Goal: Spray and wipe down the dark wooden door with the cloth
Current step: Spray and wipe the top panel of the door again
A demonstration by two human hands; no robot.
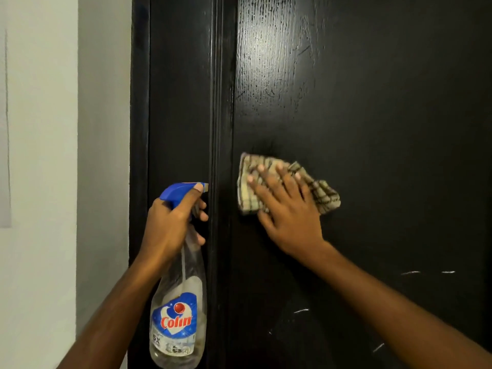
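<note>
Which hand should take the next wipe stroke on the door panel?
Right. The right hand presses the cloth flat against the door with straight fingers. The left hand is occupied: it grips the spray bottle off to the side.

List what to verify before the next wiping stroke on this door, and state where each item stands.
1. Cloth lies against the door: ok.
2. Right hand presses the cloth with spread fingers: ok.
3. Left hand grips the spray bottle firmly: ok.
4. Enough liquid in the bottle: cannot tell.
5. White marks lower on the door wiped away: not ok.
</note>
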